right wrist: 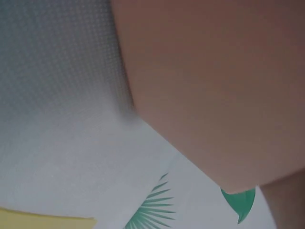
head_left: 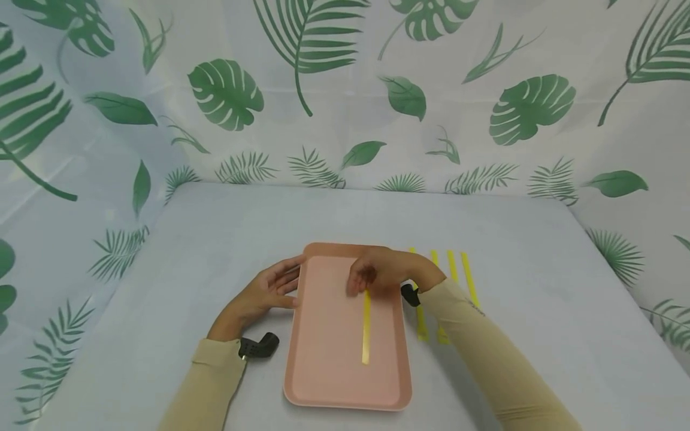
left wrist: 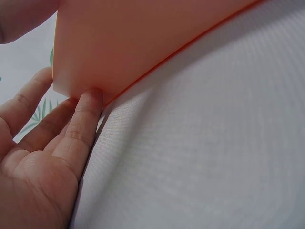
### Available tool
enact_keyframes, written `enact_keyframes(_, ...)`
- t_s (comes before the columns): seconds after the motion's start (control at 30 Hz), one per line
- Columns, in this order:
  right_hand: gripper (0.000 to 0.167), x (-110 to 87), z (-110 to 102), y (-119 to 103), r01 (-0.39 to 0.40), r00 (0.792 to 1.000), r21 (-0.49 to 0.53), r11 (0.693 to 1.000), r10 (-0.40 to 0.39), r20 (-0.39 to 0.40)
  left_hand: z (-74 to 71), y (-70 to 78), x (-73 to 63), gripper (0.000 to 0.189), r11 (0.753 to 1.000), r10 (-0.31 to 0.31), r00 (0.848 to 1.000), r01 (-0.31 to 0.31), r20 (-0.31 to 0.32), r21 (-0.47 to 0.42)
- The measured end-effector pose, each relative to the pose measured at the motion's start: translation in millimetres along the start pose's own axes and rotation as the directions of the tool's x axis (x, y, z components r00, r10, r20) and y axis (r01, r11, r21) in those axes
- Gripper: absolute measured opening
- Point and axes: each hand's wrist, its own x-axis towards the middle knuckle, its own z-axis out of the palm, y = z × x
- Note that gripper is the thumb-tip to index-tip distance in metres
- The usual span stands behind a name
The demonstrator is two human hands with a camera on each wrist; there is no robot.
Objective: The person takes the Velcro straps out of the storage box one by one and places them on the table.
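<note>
A pink rectangular tray (head_left: 329,383) lies on the pale table. At its left rim, my left hand (head_left: 262,297) touches the side with thumb and fingertips, the fingers fairly straight. The left wrist view shows those fingertips (left wrist: 90,98) against the tray wall (left wrist: 109,47). My right hand (head_left: 383,267) is over the upper part of the tray, fingers bent downward. A yellow strip (head_left: 366,335) lies lengthwise in the tray, its upper end hidden at that hand. Whether the fingers pinch it cannot be seen; the right wrist view shows only the tray's outer side (right wrist: 205,95).
To the right of the tray lie several more yellow strips (head_left: 470,278), partly covered by the right forearm. Each wrist wears a black device (head_left: 260,346). A white cloth with green leaves (head_left: 345,131) hangs behind the table and at its sides.
</note>
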Motion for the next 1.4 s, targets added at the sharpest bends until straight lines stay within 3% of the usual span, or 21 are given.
enact_keyframes(0.23, 0.045, 2.5, 1.2, -2.9, 0.011, 0.999, -0.110, 0.994, -0.015, -0.035, 1.3, 2.8, 1.7, 0.101, 1.000, 0.007, 1.000, -0.007, -0.003, 0.015)
enact_keyframes(0.63, 0.031, 2.2, 6.0, -2.2, 0.026, 0.998, -0.087, 0.996, -0.031, -0.059, 4.0, 4.7, 3.6, 0.100, 1.000, -0.002, 1.000, 0.002, -0.002, 0.014)
enact_keyframes(0.9, 0.032, -3.1, 6.1, -2.6, 0.042, 0.987, -0.170, 0.985, -0.068, -0.148, 3.5, 2.9, 4.1, 0.100, 1.000, -0.003, 1.000, 0.003, -0.013, 0.023)
enact_keyframes(1.13, 0.027, -11.1, 1.2, -7.4, 0.063, 0.959, -0.080, 0.995, -0.083, -0.272, 1.7, 2.0, 2.3, 0.100, 1.000, -0.005, 1.000, 0.005, -0.013, 0.015)
enact_keyframes(1.4, 0.020, -18.8, -0.5, -16.4, 0.087, 0.929, 0.014, 0.996, -0.076, -0.362, 0.8, 1.7, 0.6, 0.100, 1.000, -0.011, 1.000, 0.011, -0.023, 0.015)
